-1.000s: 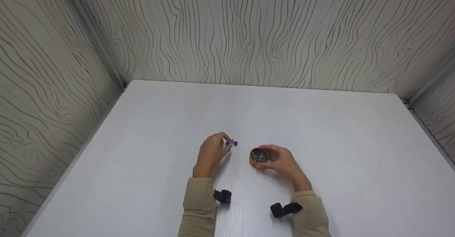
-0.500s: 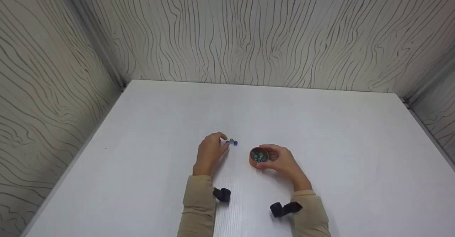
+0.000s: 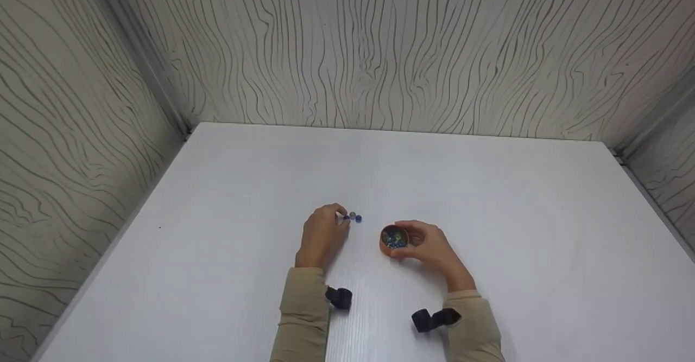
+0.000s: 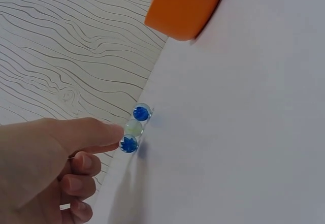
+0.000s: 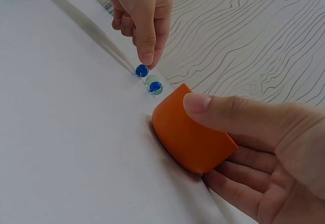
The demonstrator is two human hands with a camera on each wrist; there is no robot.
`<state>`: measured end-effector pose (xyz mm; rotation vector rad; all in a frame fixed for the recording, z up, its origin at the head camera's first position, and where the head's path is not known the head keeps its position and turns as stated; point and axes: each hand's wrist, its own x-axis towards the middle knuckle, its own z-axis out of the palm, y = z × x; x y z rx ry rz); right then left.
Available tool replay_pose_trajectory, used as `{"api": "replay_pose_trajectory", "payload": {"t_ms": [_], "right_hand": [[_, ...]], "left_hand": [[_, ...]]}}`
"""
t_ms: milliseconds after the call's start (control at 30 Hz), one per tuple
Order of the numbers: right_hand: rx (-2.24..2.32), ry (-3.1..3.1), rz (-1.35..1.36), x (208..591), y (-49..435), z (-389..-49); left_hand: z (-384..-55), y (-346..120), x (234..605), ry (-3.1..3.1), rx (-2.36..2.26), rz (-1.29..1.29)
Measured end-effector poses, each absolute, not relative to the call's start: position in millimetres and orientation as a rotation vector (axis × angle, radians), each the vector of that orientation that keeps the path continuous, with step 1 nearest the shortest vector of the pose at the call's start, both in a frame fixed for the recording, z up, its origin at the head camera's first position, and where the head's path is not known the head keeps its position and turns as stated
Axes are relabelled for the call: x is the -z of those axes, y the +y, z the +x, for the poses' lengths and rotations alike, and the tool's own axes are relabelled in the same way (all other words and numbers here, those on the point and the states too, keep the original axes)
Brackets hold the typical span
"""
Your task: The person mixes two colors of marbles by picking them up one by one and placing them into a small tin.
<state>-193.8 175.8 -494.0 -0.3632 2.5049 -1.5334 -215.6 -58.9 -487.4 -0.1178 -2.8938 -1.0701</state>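
Observation:
Two blue marbles and a clear, pale-green marble (image 3: 353, 215) lie close together on the white table. My left hand (image 3: 322, 234) has its thumb and index fingertip at either side of the nearest blue marble (image 4: 128, 144), pinching it at table level. Just past it are the pale marble (image 4: 133, 128) and the second blue marble (image 4: 141, 113). To the right, my right hand (image 3: 430, 247) grips a small orange cup (image 5: 189, 130) between thumb and fingers. The cup stands on the table; several shiny, blue-green marbles fill its inside, seen from the head view.
The white table (image 3: 488, 199) spreads around both hands. Wood-patterned panels (image 3: 358, 52) rise behind it and at both sides. A black wrist camera (image 3: 339, 298) sits on the left sleeve, another black camera (image 3: 426, 320) on the right.
My left thumb and index finger spread a little off the blue marble, then came together at it again. The right hand and the orange cup have stayed in place.

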Motion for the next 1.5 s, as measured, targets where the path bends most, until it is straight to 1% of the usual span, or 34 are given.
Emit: {"api": "replay_pose_trajectory", "payload": {"t_ms": [333,1500], "right_hand": [[1.551,2.491,-0.350,495.8,175.7,-194.2],[1.517,2.514,-0.280,495.1,173.1,-193.7]], "left_hand": [[-216.4,-57.9,490.0,-2.909,1.102,-0.063],[-215.2,-60.5,494.3,-2.947,1.180,-0.025]]}}
